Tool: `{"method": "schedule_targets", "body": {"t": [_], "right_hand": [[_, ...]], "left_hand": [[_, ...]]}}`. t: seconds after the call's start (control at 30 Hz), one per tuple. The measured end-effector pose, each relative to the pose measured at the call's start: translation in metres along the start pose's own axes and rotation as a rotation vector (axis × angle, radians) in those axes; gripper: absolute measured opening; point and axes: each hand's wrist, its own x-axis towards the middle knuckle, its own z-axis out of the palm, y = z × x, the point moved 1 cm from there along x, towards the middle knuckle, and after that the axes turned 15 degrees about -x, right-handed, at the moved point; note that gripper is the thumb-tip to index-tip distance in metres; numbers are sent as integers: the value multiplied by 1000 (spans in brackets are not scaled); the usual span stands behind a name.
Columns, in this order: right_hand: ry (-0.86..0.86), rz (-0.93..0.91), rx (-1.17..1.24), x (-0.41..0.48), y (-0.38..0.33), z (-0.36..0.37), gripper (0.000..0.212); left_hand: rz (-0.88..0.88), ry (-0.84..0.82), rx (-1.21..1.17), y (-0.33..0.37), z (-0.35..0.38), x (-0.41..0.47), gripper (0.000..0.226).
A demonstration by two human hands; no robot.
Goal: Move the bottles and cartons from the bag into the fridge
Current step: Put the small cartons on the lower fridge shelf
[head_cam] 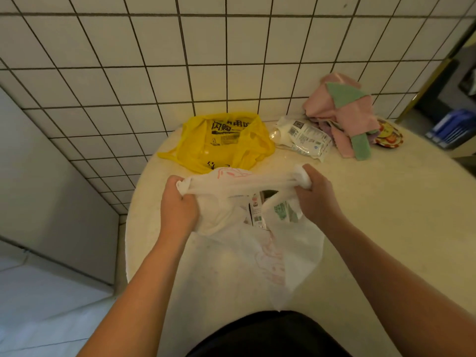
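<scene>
A white plastic bag (260,251) with pink print lies on the round pale table (386,202) in front of me. My left hand (177,204) grips its left handle and my right hand (316,194) grips its right handle, and the two stretch the mouth apart. Through the gap a carton (256,210) with a barcode shows, and a pack with green print (280,211) sits beside it. The rest of the contents is hidden by the plastic. No fridge door is clearly in view.
A yellow plastic bag (224,143) lies just behind the white one. A white wrapped pack (304,139), a heap of pink and green cloths (345,114) and a small colourful plate (389,136) sit at the back right. A tiled wall stands behind, and a grey surface (51,191) is at the left.
</scene>
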Motion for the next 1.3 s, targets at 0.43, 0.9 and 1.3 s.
{"method": "schedule_targets", "body": {"t": [0.43, 0.9, 1.3], "right_hand": [[125, -102, 287, 39, -56, -14, 12], [-27, 96, 141, 86, -9, 33, 21], [-263, 97, -404, 150, 52, 123, 38]], "left_hand": [[9, -98, 36, 38, -40, 19, 13], [-41, -45, 204, -23, -7, 76, 20], [-241, -33, 447, -140, 23, 158, 23]]}}
